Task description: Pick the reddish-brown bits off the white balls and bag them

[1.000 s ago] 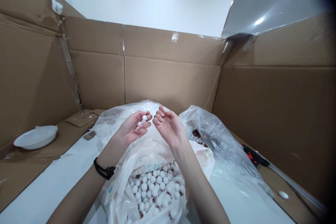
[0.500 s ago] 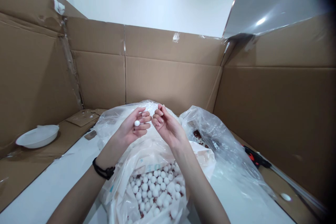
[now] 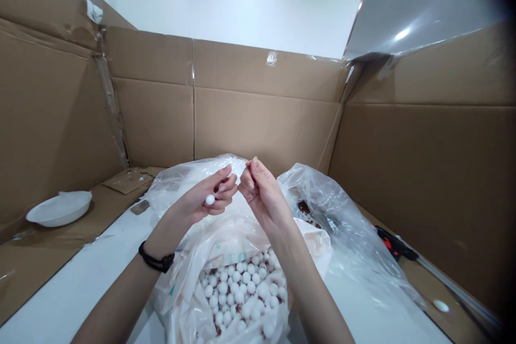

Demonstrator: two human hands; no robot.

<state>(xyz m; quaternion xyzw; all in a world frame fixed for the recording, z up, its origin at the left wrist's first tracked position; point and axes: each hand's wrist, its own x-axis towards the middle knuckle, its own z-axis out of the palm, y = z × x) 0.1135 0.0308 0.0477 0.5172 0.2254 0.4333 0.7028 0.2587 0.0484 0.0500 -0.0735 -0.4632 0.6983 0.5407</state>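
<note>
My left hand (image 3: 215, 191) is closed above the open bag, with a small white ball (image 3: 210, 199) held against its curled fingers. A bit of something white also shows near its thumb tip. Close beside it on the right, my right hand (image 3: 260, 188) has its thumb and index finger pinched together; anything between them is too small to name. Below both hands, a whitish plastic bag (image 3: 187, 301) holds many white balls (image 3: 237, 293) with reddish-brown bits among them.
A white bowl (image 3: 60, 209) sits on cardboard at the left. Behind and right of the hands lies clear plastic (image 3: 355, 236) over dark red material. A black and red tool (image 3: 395, 244) and a white round piece (image 3: 441, 306) are at the right. Cardboard walls (image 3: 258, 123) surround the table.
My left fingers have curled in more and the thumb has come down nearer them. My right hand's fingers have closed into a tighter pinch.
</note>
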